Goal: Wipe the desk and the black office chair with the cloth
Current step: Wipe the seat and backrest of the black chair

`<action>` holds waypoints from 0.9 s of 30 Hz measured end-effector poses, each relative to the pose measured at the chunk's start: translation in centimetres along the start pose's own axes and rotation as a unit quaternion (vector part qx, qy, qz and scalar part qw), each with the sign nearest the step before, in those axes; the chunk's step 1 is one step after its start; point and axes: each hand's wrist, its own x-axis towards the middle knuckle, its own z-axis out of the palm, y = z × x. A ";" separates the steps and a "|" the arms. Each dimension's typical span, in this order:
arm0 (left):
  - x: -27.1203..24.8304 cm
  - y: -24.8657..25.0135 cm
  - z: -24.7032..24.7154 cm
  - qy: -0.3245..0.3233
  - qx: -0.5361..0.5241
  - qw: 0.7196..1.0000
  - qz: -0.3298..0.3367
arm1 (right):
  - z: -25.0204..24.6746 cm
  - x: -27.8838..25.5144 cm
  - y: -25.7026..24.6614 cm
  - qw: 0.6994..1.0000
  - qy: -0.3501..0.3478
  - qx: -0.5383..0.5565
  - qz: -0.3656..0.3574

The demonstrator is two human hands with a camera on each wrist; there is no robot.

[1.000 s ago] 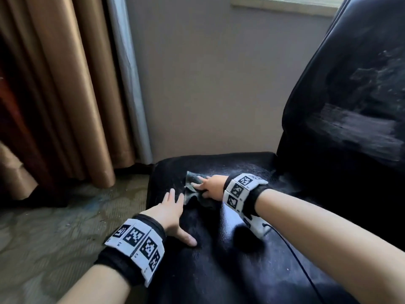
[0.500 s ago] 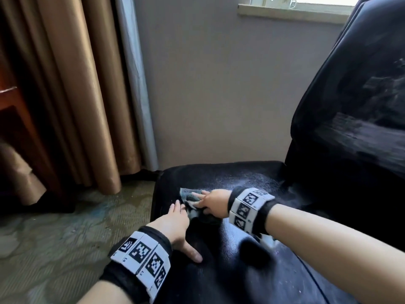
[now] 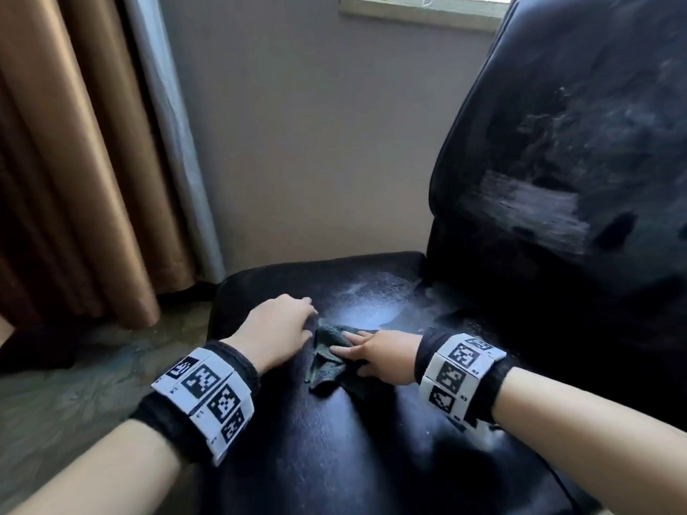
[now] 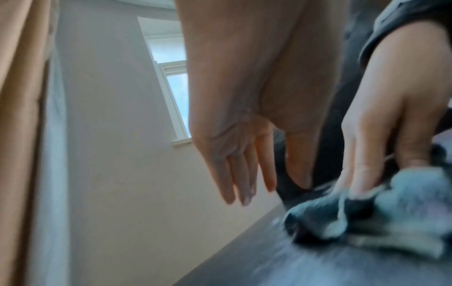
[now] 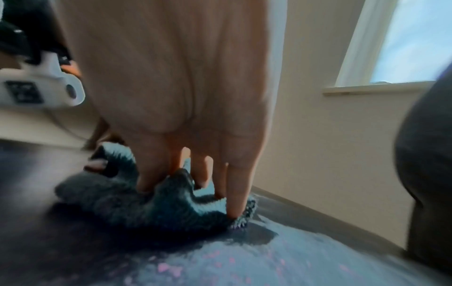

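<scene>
While the right hand presses the cloth | dark grey-green, crumpled, fuzzy

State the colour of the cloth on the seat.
The cloth is dark teal-grey; right wrist view shows it best.

brown curtain left, grey wall behind, window sill above, patterned carpet below

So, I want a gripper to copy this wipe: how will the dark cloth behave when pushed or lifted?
Probably floppy: the cloth lies crumpled in folds under the right hand. Likely light, given its fuzzy pile. Pushed, it may bunch rather than slide flat: it bulges up between the fingers pressing it onto the seat.
</scene>
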 end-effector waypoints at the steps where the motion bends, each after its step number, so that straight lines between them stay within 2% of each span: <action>1: 0.5 1.5 0.0 0.031 -0.029 0.998 0.037 | -0.2 -1.2 0.3 0.999 0.020 0.028 0.001; 3: 1.2 4.2 0.7 0.019 -0.061 0.992 0.107 | -0.2 -3.6 1.7 0.996 0.051 0.068 0.019; 5: 1.8 6.1 2.0 -0.056 -0.041 0.987 0.147 | 0.9 -6.3 3.9 0.994 0.036 0.073 0.075; 7: 2.6 7.3 2.9 -0.129 0.033 0.978 0.160 | 3.2 -8.7 6.2 0.985 -0.002 0.092 0.148; 10: 3.4 7.4 2.8 -0.150 0.059 0.978 0.135 | 6.4 -11.1 8.2 0.968 -0.015 0.146 0.201; 15: 3.1 6.4 3.2 -0.192 0.116 0.965 0.134 | 7.8 -10.6 8.7 0.968 -0.022 0.170 0.186; 20: 1.5 7.2 3.7 -0.186 0.155 0.959 0.149 | 8.0 -10.2 9.2 0.968 -0.020 0.173 0.181; 25: -0.6 8.5 3.6 -0.216 0.122 0.933 0.259 | 8.0 -9.9 9.3 0.970 -0.024 0.156 0.184; 27: 0.4 7.9 3.3 -0.227 0.120 0.929 0.266 | 8.0 -9.9 9.3 0.971 -0.024 0.154 0.183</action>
